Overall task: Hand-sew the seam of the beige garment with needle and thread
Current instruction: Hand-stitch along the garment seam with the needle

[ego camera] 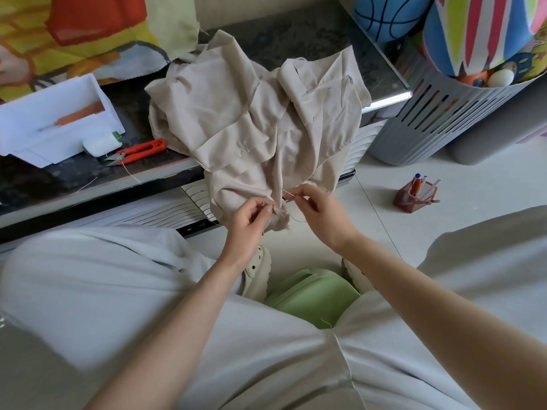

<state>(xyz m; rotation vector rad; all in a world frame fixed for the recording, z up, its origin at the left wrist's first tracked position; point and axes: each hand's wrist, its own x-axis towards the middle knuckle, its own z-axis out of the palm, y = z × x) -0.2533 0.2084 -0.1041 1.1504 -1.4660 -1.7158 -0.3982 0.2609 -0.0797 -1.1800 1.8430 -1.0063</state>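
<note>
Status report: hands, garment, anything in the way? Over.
Left hand pinches lower edge of garment. Right hand pinches needle at the seam, thread trailing. Garment hangs off the table. Nothing blocking; scissors lie clear, on the table.

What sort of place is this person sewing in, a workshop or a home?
Probably a room at home, not a workshop: a basketball and a striped ball in a grey basket, a pen holder on the tiled floor, and the beige garment draped over a low dark table.

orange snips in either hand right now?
No, the orange snips lie on the dark table beside the white box.
</note>
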